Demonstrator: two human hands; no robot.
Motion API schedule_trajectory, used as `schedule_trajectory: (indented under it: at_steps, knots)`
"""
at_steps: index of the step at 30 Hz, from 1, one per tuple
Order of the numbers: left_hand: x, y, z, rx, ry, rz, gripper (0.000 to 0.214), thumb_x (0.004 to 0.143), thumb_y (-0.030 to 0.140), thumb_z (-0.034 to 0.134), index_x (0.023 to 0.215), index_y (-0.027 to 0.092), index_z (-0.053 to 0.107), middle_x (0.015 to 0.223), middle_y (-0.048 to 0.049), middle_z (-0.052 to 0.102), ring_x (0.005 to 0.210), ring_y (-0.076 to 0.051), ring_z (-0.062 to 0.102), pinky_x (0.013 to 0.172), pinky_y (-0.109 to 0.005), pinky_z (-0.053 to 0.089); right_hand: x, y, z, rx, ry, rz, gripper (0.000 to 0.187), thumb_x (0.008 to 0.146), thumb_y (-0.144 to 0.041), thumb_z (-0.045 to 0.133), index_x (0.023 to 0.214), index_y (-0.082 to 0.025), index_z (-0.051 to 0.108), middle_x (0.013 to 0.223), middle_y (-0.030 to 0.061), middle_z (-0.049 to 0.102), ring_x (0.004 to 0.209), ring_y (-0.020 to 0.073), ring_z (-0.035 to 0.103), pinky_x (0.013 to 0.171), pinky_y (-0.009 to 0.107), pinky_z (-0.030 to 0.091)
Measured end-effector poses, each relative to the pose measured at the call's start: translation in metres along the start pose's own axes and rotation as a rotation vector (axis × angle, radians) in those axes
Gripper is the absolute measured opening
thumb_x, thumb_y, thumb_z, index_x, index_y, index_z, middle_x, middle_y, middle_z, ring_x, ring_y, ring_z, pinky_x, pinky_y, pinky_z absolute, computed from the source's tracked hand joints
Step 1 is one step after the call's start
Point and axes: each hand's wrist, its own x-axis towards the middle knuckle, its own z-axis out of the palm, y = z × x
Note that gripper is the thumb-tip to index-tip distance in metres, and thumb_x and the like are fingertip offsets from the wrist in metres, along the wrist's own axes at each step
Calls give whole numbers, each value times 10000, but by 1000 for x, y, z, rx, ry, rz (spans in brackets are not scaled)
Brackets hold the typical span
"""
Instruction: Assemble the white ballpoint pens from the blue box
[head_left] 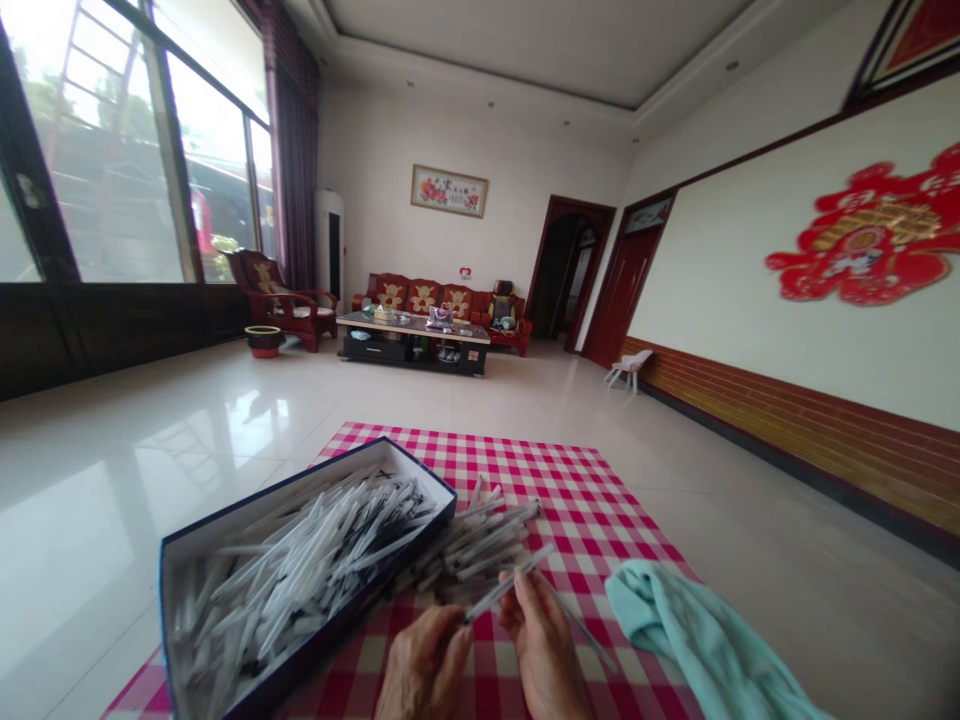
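Left grip and right grip pinch one clear tube. A full tube box sits at ten o'clock, a teal towel at three.

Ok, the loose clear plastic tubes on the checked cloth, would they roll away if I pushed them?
Probably: the clear plastic tubes look round and thin, so they'd likely roll apart on the checked cloth. They're likely light, as the right hand seems to pinch one with just its fingertips. That one stays straight, so probably fairly stiff.
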Motion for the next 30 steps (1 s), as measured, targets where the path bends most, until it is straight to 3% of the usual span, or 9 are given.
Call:
schedule_trajectory:
  at_steps: [4,10,15,19,22,30]
  knots:
    - [-3,-6,5,37,29,29,165,898,254,479,859,224,636,706,13,675,619,-108,651,603,-156,487,-4,13,-3,101,-3,84,280,697,-398,742,907,-219,690,872,28,690,706,167,612,612,271,502]
    - [-4,-12,6,84,81,117,178,903,250,479,952,215,646,797,-26,698,697,-130,680,623,-158,519,-10,9,-3,-195,-233,-10,204,690,-410,740,790,-234,713,742,9,676,733,202,598,689,295,488]
    - [-1,-11,2,76,101,134,162,873,239,541,983,192,650,794,-28,687,685,-123,676,628,-152,526,-8,8,-2,-200,-228,23,234,679,-446,744,781,-237,714,709,6,681,692,194,599,666,287,486]
    - [0,-6,-1,82,101,90,111,862,242,559,898,201,655,720,1,644,594,-100,635,561,-143,497,-8,5,2,-206,-225,42,260,694,-472,725,701,-214,694,614,1,651,600,170,578,592,275,472]
    - [2,-2,-1,71,79,79,122,877,246,533,853,207,646,709,6,627,629,-106,629,598,-154,486,-8,4,2,-188,-237,76,272,715,-474,708,687,-205,676,587,0,640,563,164,574,556,274,467]
    - [2,-6,5,49,87,-96,335,919,315,434,621,189,517,559,39,524,496,-84,508,504,-151,401,-7,18,1,0,-318,139,186,722,-382,737,822,-233,684,737,5,702,664,172,622,668,306,499]
